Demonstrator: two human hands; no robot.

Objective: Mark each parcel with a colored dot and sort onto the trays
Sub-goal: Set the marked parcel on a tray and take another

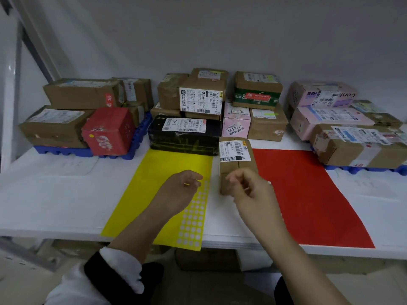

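- The small parcel (236,172) is stood on the tabletop (44,194) between the yellow dot sheet (154,172) and the red sheet (308,194), at twelve o'clock of the right hand (244,190)
- Both hands are seen with fingers curled as if pinching, the left hand (182,188) over the yellow sheet; whether a dot is held cannot be told
- A peeled dot could be folded on itself or dropped, being tiny and sticky
- The barcode could be covered if the dot is pressed onto the label (234,150)
- "S020 T098-69 69" is read on that label, "53-3-3" on the pink box (235,126) at twelve o'clock of the parcel
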